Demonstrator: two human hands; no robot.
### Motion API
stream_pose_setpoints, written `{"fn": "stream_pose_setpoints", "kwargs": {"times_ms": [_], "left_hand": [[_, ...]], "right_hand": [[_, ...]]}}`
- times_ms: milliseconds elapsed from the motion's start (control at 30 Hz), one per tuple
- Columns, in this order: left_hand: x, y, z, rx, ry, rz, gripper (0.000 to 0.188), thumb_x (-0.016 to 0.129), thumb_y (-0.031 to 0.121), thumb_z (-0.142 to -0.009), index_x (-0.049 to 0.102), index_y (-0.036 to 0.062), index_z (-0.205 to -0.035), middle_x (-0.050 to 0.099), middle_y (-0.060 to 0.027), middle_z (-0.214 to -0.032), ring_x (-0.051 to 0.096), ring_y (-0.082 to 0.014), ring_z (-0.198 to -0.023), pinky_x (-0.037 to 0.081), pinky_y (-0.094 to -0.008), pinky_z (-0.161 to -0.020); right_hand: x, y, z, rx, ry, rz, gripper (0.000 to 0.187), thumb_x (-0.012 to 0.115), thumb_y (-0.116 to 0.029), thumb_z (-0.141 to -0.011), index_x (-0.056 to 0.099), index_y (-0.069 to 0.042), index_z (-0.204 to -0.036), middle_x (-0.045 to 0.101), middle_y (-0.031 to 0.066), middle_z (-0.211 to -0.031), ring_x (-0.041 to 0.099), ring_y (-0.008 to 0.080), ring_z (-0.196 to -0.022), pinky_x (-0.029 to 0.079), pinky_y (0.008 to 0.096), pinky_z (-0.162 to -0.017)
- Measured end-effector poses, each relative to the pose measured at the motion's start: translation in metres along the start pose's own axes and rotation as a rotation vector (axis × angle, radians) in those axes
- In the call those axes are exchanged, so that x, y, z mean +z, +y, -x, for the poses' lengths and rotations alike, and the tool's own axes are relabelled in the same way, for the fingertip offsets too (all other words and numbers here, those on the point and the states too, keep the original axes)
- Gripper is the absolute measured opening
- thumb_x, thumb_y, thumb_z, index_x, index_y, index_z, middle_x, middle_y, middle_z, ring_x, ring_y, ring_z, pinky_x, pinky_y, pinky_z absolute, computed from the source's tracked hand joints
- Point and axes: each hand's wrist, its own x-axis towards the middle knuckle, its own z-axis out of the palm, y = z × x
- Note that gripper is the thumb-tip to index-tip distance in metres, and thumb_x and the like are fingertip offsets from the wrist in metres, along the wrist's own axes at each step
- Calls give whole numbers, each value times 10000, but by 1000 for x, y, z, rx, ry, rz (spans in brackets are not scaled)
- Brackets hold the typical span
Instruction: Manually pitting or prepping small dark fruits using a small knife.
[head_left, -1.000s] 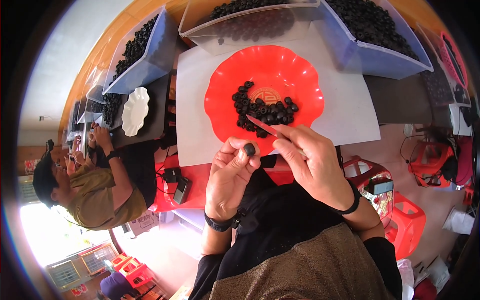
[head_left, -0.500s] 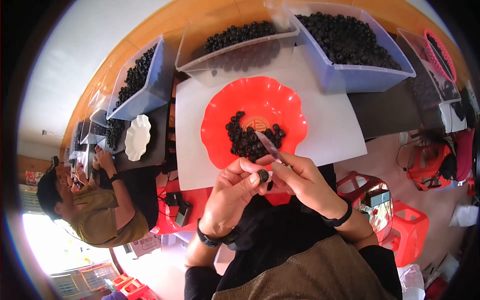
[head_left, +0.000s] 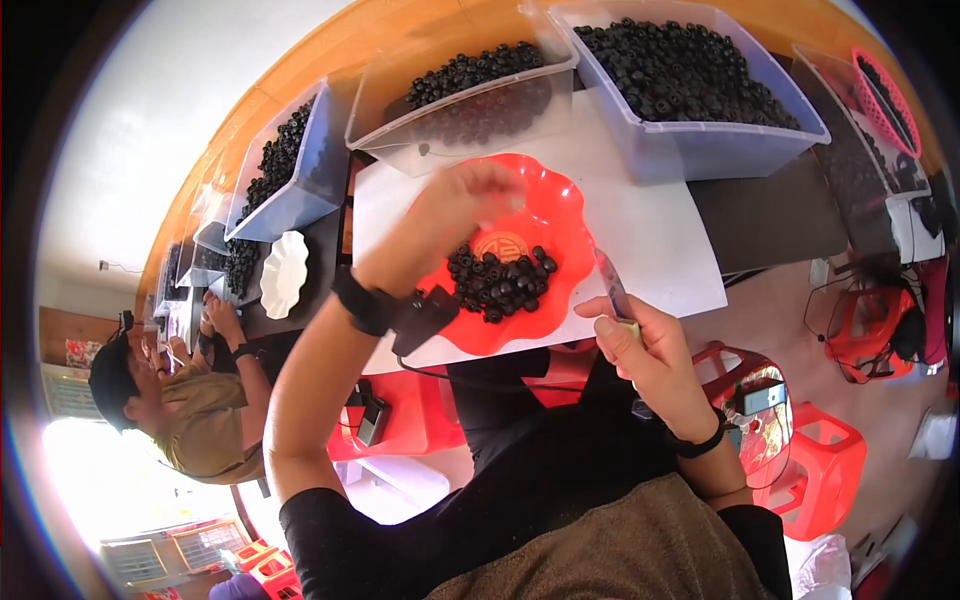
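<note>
My left hand [head_left: 470, 200] reaches across the far left part of a red scalloped bowl [head_left: 565, 215]. Motion smears its fingers, so whether it holds anything is hidden. In the bowl lies a pile of small round black pieces [head_left: 500, 285], some with a hole in the end. My right hand [head_left: 645, 355] is closed around a small knife [head_left: 613, 287] by its light handle, the blade pointing up and away beside the bowl's right rim.
Clear plastic bins [head_left: 690, 145] full of similar black pieces stand along the table's far side. White paper [head_left: 660, 230] lies beneath the bowl. A white scalloped dish [head_left: 285, 275] and a co-worker [head_left: 200, 410] are at left, red stools [head_left: 815, 460] at right.
My left hand has left the knife and swung up and away over the bowl; earlier it held a round black piece. My right hand has moved slightly right with the knife.
</note>
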Motion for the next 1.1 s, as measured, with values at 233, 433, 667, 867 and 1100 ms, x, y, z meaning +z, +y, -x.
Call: {"fn": "stream_pose_setpoints", "kwargs": {"times_ms": [233, 433, 667, 867, 1100], "left_hand": [[41, -57, -12, 196, 11, -550, 224, 701, -13, -730, 644, -4, -947, 652, -91, -847, 638, -162, -763, 505, -288, -696], [41, -41, -15, 100, -63, -580, 184, 691, 21, -769, 631, -7, -941, 657, -84, -855, 648, -161, -784, 513, -286, -719], [30, -2, 34, -20, 15, 93, 166, 627, 66, -876, 618, -28, -1012, 659, -43, -944, 621, -108, -887, 491, -261, -811], [46, -4, 97, -94, -1, 282, 252, 589, 62, -918, 601, -20, -1156, 630, -17, -1031, 578, -60, -913, 467, -217, -835], [56, -31, 125, -56, 64, 550, 156, 636, 1, -875, 580, -10, -1021, 626, -26, -974, 599, -74, -903, 491, -228, -804]], "right_hand": [[-13, 2, 1, 16, 43, -6, 234, 545, -171, -967, 600, -8, -1126, 481, -61, -752, 391, 8, -647, 327, 173, -573], [-15, 6, 4, 57, 24, 72, 230, 550, -177, -965, 599, -11, -1117, 526, -49, -753, 454, 8, -692, 369, 172, -610], [-5, 5, -4, 3, 65, 89, 223, 565, -169, -961, 599, -6, -1109, 549, -42, -764, 450, 13, -668, 359, 171, -591], [27, -3, -19, -325, 76, 386, 192, 628, -63, -897, 638, -3, -1079, 608, 27, -760, 516, 76, -634, 422, 217, -574], [52, 9, -28, -557, 26, 605, 400, 672, 104, -742, 656, -53, -1109, 565, 78, -723, 596, 186, -609, 483, 278, -558]]}}
